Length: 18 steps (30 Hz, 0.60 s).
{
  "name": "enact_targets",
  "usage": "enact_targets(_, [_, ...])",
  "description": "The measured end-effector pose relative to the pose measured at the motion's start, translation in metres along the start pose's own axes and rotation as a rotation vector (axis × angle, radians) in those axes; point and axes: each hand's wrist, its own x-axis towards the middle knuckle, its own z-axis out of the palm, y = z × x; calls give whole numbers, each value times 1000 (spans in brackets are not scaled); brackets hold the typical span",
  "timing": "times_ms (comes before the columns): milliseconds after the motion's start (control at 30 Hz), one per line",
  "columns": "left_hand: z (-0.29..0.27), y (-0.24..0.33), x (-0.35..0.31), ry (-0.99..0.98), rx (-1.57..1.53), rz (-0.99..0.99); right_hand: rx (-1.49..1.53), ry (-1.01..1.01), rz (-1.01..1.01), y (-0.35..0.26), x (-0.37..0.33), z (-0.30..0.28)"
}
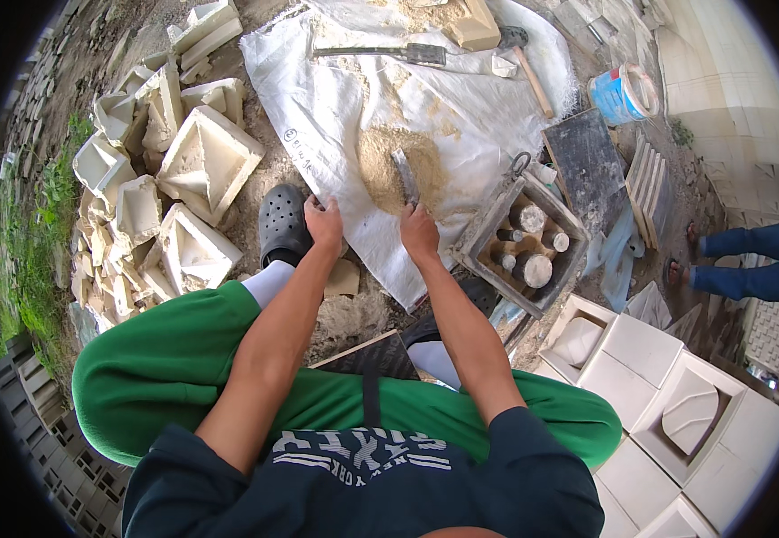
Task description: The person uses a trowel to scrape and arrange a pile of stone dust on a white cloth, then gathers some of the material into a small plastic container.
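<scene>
My left hand (322,224) is closed at the near left edge of a white woven sack (336,143) spread on the ground, pinching its border. In my right hand (419,233) is a small trowel (404,174), its narrow metal blade pointing away from me over a heap of pale sand (380,152) on the sack. My fingers hide the trowel's handle. Just right of that hand stands a square mould box (472,253) with several round plugs inside, a metal ring at its far corner.
Broken white plaster moulds (215,161) pile up at the left. A hammer (533,81) and a long dark-handled tool (425,54) lie on the sack's far part. A paint bucket (618,94), a dark board (582,152) and pale mould blocks (640,350) line the right; another person's legs (744,260) stand beyond.
</scene>
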Motion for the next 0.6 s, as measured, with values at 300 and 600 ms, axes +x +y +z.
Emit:
enact_targets(300, [-17,7,-22,-290,369,-116,59,44,-129,8,-12,-11])
enact_targets(600, [-17,0,-10,-413,277,-232,219,64,-168,17,-21,-1])
